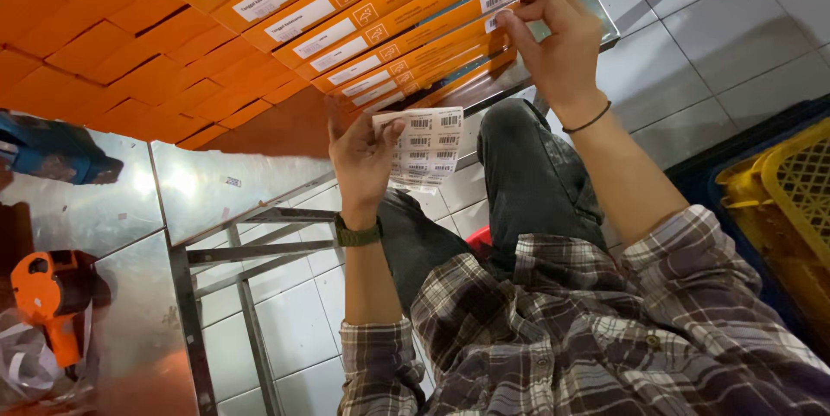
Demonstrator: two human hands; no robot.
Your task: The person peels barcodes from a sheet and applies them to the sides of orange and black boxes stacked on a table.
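Orange label gun [50,295] lies on steel bench [207,182]. Left hand [363,161] raised, thumb pinching barcode sticker sheet [425,146] (held mid-air). Right hand [553,40] fingertips pressing sticker onto edge of stacked orange boxes [380,22]. White tile floor [735,27], yellow crate [791,208] right.

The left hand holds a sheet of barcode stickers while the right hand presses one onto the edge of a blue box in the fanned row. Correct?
Not quite: the boxes are orange, not blue, as the head view shows. The rest stands: left hand holds the sticker sheet, right hand is at a box edge.
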